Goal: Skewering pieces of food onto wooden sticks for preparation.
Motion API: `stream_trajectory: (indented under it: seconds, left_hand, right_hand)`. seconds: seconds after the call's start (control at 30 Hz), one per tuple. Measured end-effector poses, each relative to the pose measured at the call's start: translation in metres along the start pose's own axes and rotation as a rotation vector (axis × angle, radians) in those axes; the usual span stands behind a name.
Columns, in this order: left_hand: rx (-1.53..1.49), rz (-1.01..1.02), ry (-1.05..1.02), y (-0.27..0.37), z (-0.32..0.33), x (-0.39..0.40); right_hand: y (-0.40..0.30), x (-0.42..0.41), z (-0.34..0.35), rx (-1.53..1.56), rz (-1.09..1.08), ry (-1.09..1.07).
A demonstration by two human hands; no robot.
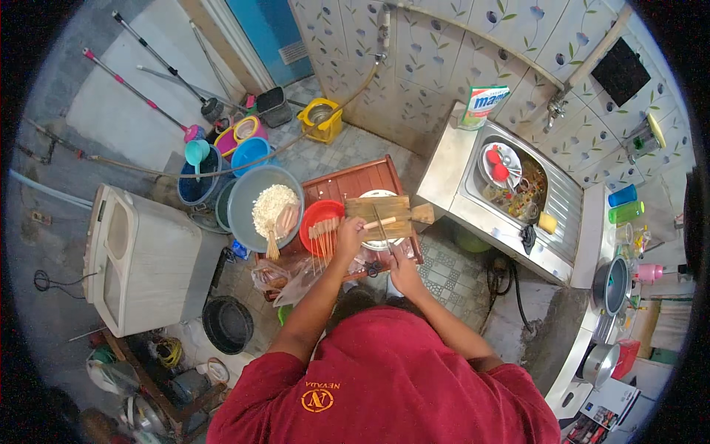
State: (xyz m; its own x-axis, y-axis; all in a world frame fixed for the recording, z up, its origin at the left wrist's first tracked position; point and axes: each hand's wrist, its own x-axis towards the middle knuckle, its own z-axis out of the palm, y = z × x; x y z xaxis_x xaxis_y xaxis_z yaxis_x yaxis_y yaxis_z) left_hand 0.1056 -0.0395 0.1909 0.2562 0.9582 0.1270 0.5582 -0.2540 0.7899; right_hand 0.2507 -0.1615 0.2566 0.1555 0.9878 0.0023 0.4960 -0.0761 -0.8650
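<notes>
On a wooden cutting board [399,204], my left hand [351,237] holds the left end of a pale sausage [383,222]. The handle of a knife [380,219] is in my right hand [406,273], its blade lying across the sausage. A white plate [378,193] shows under the board. Left of it stands a red basin [321,205] with several skewered pieces [324,226], their sticks pointing toward me. Further left, a large grey basin [238,191] holds a pale chopped heap [273,206], more sausages [287,219] and a bundle of skewer sticks [272,244].
All this stands on a low wooden table [355,176]. Clear plastic bags [297,283] lie at its near edge, beside black-handled scissors [374,268]. At right is a steel sink [502,191] with dishes. Buckets [199,180] stand behind the grey basin, and a hose [310,130] crosses above them.
</notes>
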Motion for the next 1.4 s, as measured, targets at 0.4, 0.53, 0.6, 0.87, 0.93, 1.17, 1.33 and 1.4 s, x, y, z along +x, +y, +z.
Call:
stream_trajectory:
  seconds: [0.4, 0.53, 0.6, 0.87, 0.93, 1.17, 1.33, 1.4]
  left_hand:
    - [-0.017, -0.025, -0.001, 0.013, -0.007, 0.001]
    - [-0.04, -0.05, -0.019, 0.016, -0.009, 0.002]
    - [-0.051, -0.06, -0.024, 0.016, -0.009, 0.002]
    - [-0.075, -0.067, -0.061, 0.012, -0.007, 0.003]
    - [-0.048, -0.043, -0.035, 0.012, -0.008, 0.004]
    - [-0.009, -0.047, -0.073, 0.013, -0.009, 0.004]
    - [0.016, -0.007, -0.042, 0.009, -0.007, 0.004]
    - [0.018, -0.016, -0.049, 0.008, -0.006, 0.004]
  right_hand:
    - [0.001, 0.003, -0.003, -0.036, 0.04, -0.006]
    - [-0.005, 0.007, -0.006, -0.005, 0.104, -0.054]
    - [-0.008, 0.008, -0.009, 0.009, 0.152, -0.105]
    - [-0.003, 0.011, -0.005, 0.042, 0.2, -0.109]
    - [0.001, 0.01, -0.003, 0.031, 0.116, -0.097]
    - [0.013, 0.011, 0.002, -0.025, 0.103, -0.089]
    - [0.022, 0.016, -0.004, 0.026, 0.16, -0.196]
    - [0.022, 0.014, -0.005, 0.039, 0.099, -0.163]
